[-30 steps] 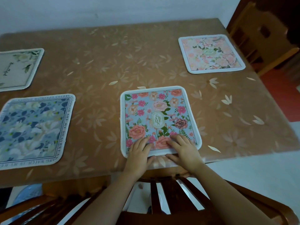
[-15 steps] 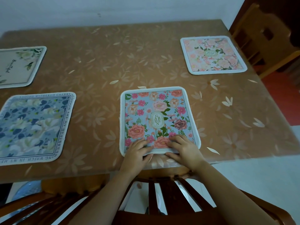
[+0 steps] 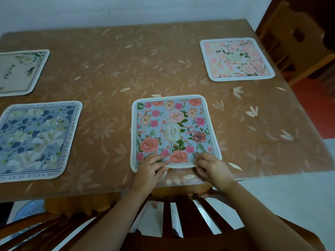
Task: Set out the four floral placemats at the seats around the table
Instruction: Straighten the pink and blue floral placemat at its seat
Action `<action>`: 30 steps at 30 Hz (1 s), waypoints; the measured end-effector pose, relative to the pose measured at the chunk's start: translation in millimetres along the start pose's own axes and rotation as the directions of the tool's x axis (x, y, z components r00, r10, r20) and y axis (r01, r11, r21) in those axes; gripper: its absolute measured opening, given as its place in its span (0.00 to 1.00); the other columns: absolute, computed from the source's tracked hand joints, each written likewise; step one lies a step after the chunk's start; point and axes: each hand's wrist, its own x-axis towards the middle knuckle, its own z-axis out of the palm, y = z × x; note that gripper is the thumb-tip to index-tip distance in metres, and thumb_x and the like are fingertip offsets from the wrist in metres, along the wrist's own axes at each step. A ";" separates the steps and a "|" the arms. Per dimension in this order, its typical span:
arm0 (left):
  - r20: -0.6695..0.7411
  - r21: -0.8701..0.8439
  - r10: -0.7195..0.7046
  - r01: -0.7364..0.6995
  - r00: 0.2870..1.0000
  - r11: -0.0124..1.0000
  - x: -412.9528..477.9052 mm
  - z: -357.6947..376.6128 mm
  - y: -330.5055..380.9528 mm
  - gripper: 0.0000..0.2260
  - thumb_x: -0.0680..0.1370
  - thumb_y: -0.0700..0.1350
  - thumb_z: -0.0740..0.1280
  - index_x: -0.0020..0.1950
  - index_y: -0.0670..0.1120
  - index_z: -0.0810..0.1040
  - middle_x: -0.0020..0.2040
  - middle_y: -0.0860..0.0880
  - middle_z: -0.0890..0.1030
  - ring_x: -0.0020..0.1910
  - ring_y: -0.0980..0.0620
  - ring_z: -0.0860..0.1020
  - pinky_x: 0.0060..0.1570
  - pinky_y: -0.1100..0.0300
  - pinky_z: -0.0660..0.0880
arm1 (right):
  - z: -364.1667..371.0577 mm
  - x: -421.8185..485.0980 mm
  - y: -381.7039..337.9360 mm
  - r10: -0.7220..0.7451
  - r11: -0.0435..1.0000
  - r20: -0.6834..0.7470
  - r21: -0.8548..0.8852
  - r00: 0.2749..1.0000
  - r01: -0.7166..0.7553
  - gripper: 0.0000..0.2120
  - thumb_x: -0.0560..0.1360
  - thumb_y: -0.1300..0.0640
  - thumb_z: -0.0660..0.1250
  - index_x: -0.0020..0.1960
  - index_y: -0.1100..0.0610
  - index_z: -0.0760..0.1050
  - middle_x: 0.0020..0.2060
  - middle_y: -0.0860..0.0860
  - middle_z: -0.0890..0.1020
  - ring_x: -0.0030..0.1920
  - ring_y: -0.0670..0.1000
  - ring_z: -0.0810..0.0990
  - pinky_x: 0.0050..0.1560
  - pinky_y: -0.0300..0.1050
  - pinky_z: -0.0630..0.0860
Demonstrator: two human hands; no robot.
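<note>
The blue "GARDEN" placemat (image 3: 174,132) lies flat on the table (image 3: 112,69), its near edge close to the table's near edge, and it is the item under my grip. My left hand (image 3: 149,168) is at the near-left corner of that mat: fingers curled over the top face, thumb at the white border — pinched on the edge as far as I can see, though the underside of the mat is hidden. My right hand (image 3: 212,166) is at the near-right corner, fingers bent and spread across the border and the tablecloth just below it; I cannot tell whether it clamps the mat or only presses on it. Between the two hands the near border bows slightly. Left of the grip, well apart, lies the blue-and-white placemat (image 3: 36,140) with lettering around its rim. Beyond that one, further from the grip and partly cut by the frame edge, lies the cream placemat (image 3: 21,71). Ahead and to the right of the grip — near the far-right corner of the table — lies the pink placemat (image 3: 235,59). A slatted chair back (image 3: 181,220) stands directly below my wrists, and another wooden chair (image 3: 293,38) stands beyond the pink mat.
</note>
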 end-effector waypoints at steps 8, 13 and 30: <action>0.055 0.011 0.037 -0.038 0.998 0.999 5.2 7.6 3.1 0.09 0.70 0.38 0.72 0.50 0.41 0.82 0.54 0.41 0.81 0.61 0.42 0.72 0.62 0.41 0.65 | -5.7 -5.1 8.9 0.039 0.999 -0.010 0.012 0.999 -0.039 0.06 0.63 0.69 0.75 0.37 0.64 0.80 0.36 0.59 0.81 0.35 0.59 0.81 0.28 0.50 0.80; 0.100 0.016 0.062 -0.064 0.993 0.998 8.4 9.7 4.9 0.09 0.71 0.39 0.71 0.50 0.41 0.82 0.56 0.42 0.80 0.62 0.42 0.71 0.62 0.39 0.64 | -7.8 -9.2 11.8 0.045 0.999 -0.011 -0.007 0.999 -0.045 0.05 0.64 0.68 0.75 0.37 0.64 0.80 0.36 0.59 0.81 0.36 0.59 0.81 0.29 0.51 0.80; 0.188 0.221 0.097 -0.138 0.977 0.965 -2.3 4.7 -4.2 0.15 0.70 0.43 0.72 0.56 0.46 0.79 0.66 0.42 0.72 0.68 0.38 0.64 0.62 0.33 0.56 | -0.3 -17.6 26.9 0.069 0.997 0.044 -0.044 0.997 -0.067 0.15 0.63 0.63 0.77 0.49 0.62 0.81 0.51 0.62 0.80 0.53 0.65 0.78 0.47 0.64 0.78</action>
